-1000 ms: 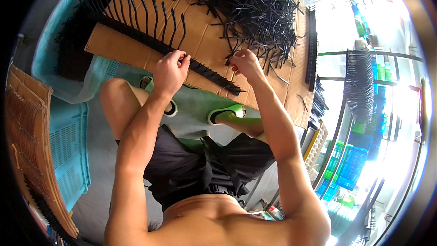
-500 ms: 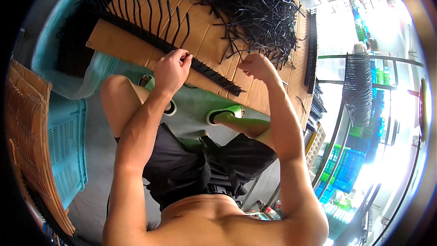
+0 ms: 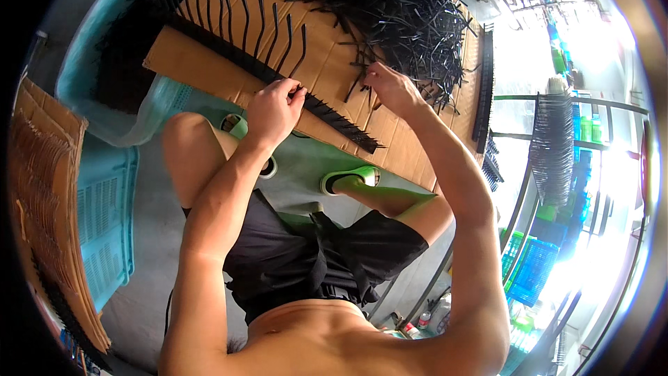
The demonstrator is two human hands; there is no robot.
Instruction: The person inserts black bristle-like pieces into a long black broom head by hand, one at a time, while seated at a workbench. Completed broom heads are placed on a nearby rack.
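A long black strip (image 3: 233,56) lies slantwise along the near edge of a cardboard-covered table (image 3: 198,66). Tall, slightly bent black rods (image 3: 245,21) rise from its left stretch; its right end carries only short thin pins (image 3: 341,120). At the strip, just right of the last tall rod, my left hand (image 3: 273,117) pinches thumb and fingers together around something small and dark. My right hand (image 3: 396,90) has its fingertips closed by the near edge of a large pile of loose black rods (image 3: 396,17). Whatever it holds cannot be told from the loose pieces beneath.
Another black strip (image 3: 483,90) lies along the table's right edge. To the left stand a plastic-lined blue tub (image 3: 76,90), a light-blue crate (image 3: 104,216) and upright cardboard sheets (image 3: 52,188). A metal rack with hanging dark wires (image 3: 552,146) and blue baskets (image 3: 534,271) are at right.
My right hand has moved up and slightly left to the loose rods by the pile. My left hand stays at the same part of the strip. The whole view has shifted slightly.
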